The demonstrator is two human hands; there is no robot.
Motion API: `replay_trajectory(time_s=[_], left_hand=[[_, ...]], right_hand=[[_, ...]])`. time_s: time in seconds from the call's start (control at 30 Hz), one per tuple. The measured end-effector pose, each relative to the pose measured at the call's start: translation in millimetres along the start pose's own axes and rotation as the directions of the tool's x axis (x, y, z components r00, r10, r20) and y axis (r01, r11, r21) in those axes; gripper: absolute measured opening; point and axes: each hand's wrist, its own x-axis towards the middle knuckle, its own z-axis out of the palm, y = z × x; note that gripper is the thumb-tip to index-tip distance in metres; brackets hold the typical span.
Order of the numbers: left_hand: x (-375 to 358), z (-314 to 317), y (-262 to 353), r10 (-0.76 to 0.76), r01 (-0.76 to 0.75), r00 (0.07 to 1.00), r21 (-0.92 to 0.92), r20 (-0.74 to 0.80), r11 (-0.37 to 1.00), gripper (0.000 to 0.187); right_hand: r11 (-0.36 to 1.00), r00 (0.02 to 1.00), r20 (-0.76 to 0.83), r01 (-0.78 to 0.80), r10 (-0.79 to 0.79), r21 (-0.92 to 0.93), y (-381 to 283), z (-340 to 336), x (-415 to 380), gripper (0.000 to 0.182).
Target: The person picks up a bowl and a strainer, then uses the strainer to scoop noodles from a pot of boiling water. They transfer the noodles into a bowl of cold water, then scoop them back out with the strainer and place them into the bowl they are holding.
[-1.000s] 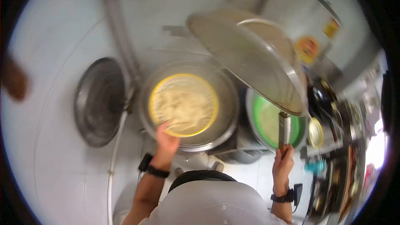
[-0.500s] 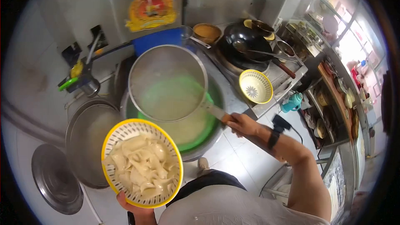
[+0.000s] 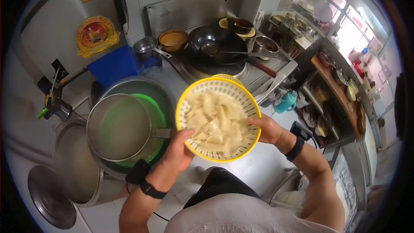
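Two hands in the head view carry a yellow-rimmed bowl (image 3: pixel 202 88) of pale dough pieces (image 3: pixel 215 121) before the body. The left hand (image 3: pixel 177 151) and right hand (image 3: pixel 267 130) have their fingers grasping opposite sides. Keeping it level should stop spills. Half a second ago the right hand gripped the strainer (image 3: pixel 118 127); now its handle disappears behind the left hand, whose hold on it I cannot tell.
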Motion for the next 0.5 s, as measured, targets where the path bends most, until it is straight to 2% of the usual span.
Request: replay_trajectory(time_s=[0.03,0.07,0.1,0.13,0.2,0.27,0.3,0.37,0.4,0.43,0.47,0.5], left_hand=[[19.9,12.3,-0.2,-0.023,0.021,0.999,0.049,0.034,0.999,0.049],[41.0,25.9,4.8,-0.113,0.101,0.989,0.121,0.095,0.987,0.048],[61.1,44.3,10.3,-0.162,0.131,0.973,0.183,0.163,0.974,0.049],[82.6,59.9,8.3,-0.161,0.106,0.967,0.261,0.196,0.959,0.05],[116.1,102.6,6.9,-0.129,0.042,0.98,0.479,0.151,0.877,0.048],[165.9,100.1,-7.3,0.015,-0.076,0.995,0.651,0.098,0.755,0.05],[161.2,111.6,-0.7,0.131,-0.108,0.991,0.703,0.021,0.703,0.049],[164.5,81.0,5.4,0.239,-0.256,0.963,0.704,0.125,0.662,0.046],[144.4,79.1,13.9,0.231,-0.293,0.955,0.728,0.188,0.62,0.041],[125.6,77.3,16.2,0.196,-0.173,0.98,0.563,0.019,0.808,0.029],[104.0,67.4,15.0,0.217,-0.227,0.956,0.968,0.2,0.106,0.023],[83.4,52.5,-0.4,0.206,-0.26,0.963,0.789,0.171,0.556,0.024]], right_hand=[[0.996,0.994,-0.081,0.079,-0.076,0.041,-5.8,-14.5,-6.8,0.043],[0.996,0.994,-0.082,0.081,-0.077,0.045,-13.5,-29.6,-14.0,0.043],[0.983,0.976,-0.147,0.172,-0.161,0.062,-21.1,-44.8,-18.9,0.042],[0.963,0.949,-0.207,0.258,-0.238,0.075,-29.0,-60.9,-21.6,0.041],[0.945,0.923,-0.235,0.324,-0.305,0.046,-52.2,-94.9,-29.0,0.04],[0.927,0.896,-0.286,0.37,-0.34,0.057,-77.4,-131.1,-41.6,0.042],[0.913,0.864,-0.339,0.407,-0.373,0.033,-89.1,-152.8,-49.8,0.043],[0.895,0.816,-0.413,0.447,-0.405,0.007,-110.5,-202.0,-71.1,0.045],[0.89,0.802,-0.438,0.456,-0.407,0.007,-120.0,-228.7,-82.6,0.045],[0.879,0.769,-0.484,0.477,-0.418,0.001,-128.3,-253.8,-91.5,0.046],[0.867,0.735,-0.525,0.498,-0.428,-0.01,-138.4,-278.3,-97.3,0.046],[0.869,0.726,-0.517,0.49,-0.453,-0.072,-149.4,-303.2,-100.7,0.045]])
